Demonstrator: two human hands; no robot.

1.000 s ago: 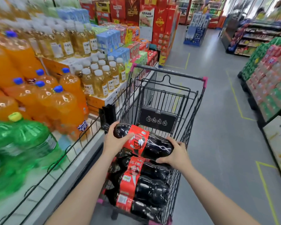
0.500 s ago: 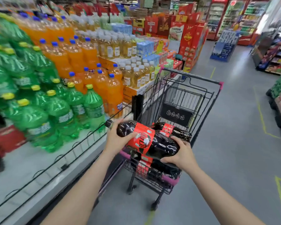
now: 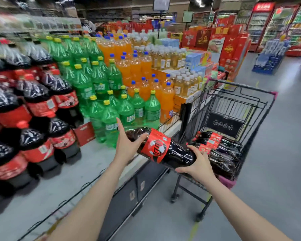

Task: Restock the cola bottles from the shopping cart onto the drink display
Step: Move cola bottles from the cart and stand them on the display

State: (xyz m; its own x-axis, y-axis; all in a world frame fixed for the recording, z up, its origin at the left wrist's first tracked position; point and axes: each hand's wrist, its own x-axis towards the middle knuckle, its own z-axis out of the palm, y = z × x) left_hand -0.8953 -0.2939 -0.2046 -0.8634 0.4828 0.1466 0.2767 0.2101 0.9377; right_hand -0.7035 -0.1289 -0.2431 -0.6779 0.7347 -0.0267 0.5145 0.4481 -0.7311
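I hold a large cola bottle (image 3: 165,150) with a red label, lying on its side over the gap between cart and display. My left hand (image 3: 127,146) grips its neck end, thumb over the top and one finger pointing up. My right hand (image 3: 195,164) cups its base from below. Several more cola bottles (image 3: 221,146) lie in the black wire shopping cart (image 3: 236,101) to the right. The cola stack (image 3: 40,105) on the drink display stands at the left, blurred.
Green soda bottles (image 3: 111,108) and orange soda bottles (image 3: 139,70) stand beside the cola on the grey display platform (image 3: 94,164), which has a low wire rail (image 3: 73,200) along its front. Grey aisle floor (image 3: 276,153) stretches right of the cart.
The bottle has come up out of the cart and moved left toward the display in both hands. My view has swung left, bringing the cola stack into sight.
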